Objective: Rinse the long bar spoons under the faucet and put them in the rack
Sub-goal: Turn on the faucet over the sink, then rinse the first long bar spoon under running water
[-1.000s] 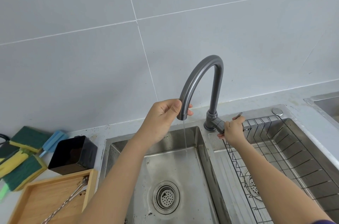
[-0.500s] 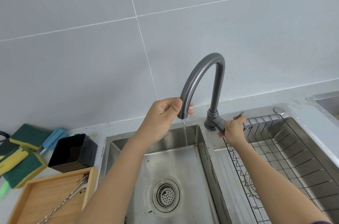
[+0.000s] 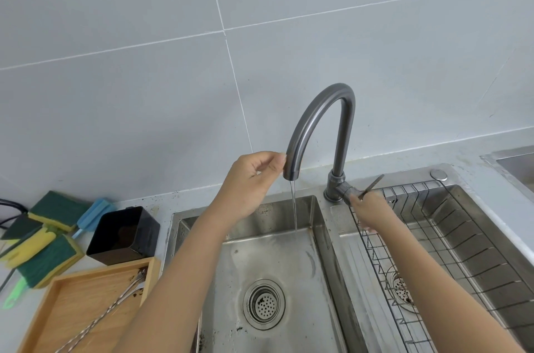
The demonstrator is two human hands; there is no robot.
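Note:
Two long twisted bar spoons (image 3: 115, 303) lie in a wooden tray (image 3: 72, 321) at the lower left, with dark bits on their bowls. The grey gooseneck faucet (image 3: 318, 110) pours a thin stream of water (image 3: 294, 208) into the left sink basin (image 3: 260, 251). My left hand (image 3: 251, 182) hovers just left of the spout's end, fingers loosely curled, one fingertip at the spout, holding nothing. My right hand (image 3: 368, 208) is closed on the faucet's lever handle (image 3: 374, 182), whose tip pokes out above it. A wire rack (image 3: 450, 237) sits in the right basin.
A black square cup (image 3: 124, 234) stands behind the tray. Green and yellow sponges (image 3: 43, 245) and a blue one (image 3: 92, 214) are piled at the far left. A drain strainer (image 3: 264, 303) sits in the left basin. Another sink edge (image 3: 508, 159) shows at the far right.
My left hand has let go of the spout and drawn slightly left. The right hand stays on the lever. The water keeps running in a thin stream.

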